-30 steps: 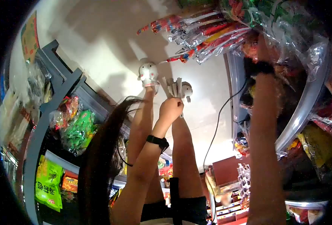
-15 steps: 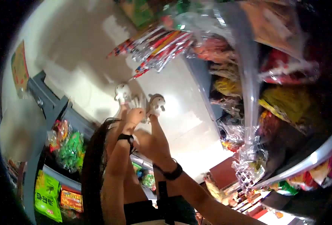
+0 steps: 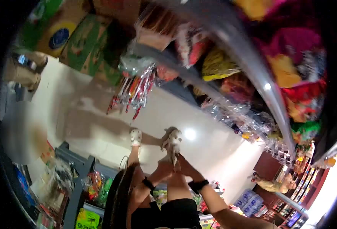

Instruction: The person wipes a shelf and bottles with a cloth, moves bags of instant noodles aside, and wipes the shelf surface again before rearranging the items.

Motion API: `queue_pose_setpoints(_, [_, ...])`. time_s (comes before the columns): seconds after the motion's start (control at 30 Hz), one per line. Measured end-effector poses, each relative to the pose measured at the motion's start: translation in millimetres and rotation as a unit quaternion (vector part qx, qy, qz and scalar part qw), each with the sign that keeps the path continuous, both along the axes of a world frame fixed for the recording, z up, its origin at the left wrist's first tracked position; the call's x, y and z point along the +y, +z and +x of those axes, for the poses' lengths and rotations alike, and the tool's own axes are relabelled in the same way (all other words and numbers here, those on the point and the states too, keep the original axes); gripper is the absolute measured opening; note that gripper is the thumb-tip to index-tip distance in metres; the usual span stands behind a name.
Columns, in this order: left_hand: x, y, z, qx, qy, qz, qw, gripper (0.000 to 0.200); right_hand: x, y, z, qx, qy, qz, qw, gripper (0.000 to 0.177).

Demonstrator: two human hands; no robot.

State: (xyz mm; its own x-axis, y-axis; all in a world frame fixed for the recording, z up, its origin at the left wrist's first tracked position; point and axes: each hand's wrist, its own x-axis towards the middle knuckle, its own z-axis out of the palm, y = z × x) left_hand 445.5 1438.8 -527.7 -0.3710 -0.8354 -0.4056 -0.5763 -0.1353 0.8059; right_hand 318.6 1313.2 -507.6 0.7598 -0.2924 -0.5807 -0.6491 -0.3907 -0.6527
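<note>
My left hand (image 3: 164,171), with a black band at the wrist, is in front of my bare legs, near the middle of the view. My right hand (image 3: 186,168), with a black watch-like band, comes in from the lower right and meets it. Between the fingers of both hands is a white, soft-looking thing (image 3: 174,155); I cannot tell what it is. It overlaps one white shoe (image 3: 173,136) in this view. My other white shoe (image 3: 135,136) stands on the pale floor to the left. Fingers of both hands are bent around the white thing.
Long thin red and silver packets (image 3: 134,91) hang from a shelf ahead. Shelves of bagged goods (image 3: 222,65) run along the right. Green-marked cardboard boxes (image 3: 86,42) stand at the upper left. A grey shelf unit (image 3: 77,175) with packets is at the lower left.
My view has swung, so the shoes and hands sit lower and further right, and more boxes show. My hands have come together; the white thing is now between them.
</note>
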Motion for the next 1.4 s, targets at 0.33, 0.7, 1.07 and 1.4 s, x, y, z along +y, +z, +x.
queue_pose_setpoints(0.33, [21.5, 213.2, 12.6, 0.115, -0.238, -0.115, 0.958, 0.012, 65.9, 299.6, -20.4, 0.034, -0.036, 0.113, 0.992, 0.059])
queue_pose_setpoints(0.7, [8.4, 389.0, 73.0, -0.069, -0.29, -0.212, 0.931, 0.013, 24.5, 379.8, 32.9, -0.224, 0.109, -0.066, 0.966, 0.036])
queue_pose_setpoints(1.07, [6.3, 561.3, 151.5, 0.053, 0.394, -0.27, 0.877, 0.035, -61.2, 414.3, -81.4, -0.084, -0.204, -0.313, 0.924, 0.015])
queue_pose_setpoints(1.4, [-51.2, 685.2, 110.3, 0.573, -0.026, -0.481, 0.663, 0.02, -115.6, 412.1, -208.3, -0.049, -0.266, -0.434, 0.859, 0.025])
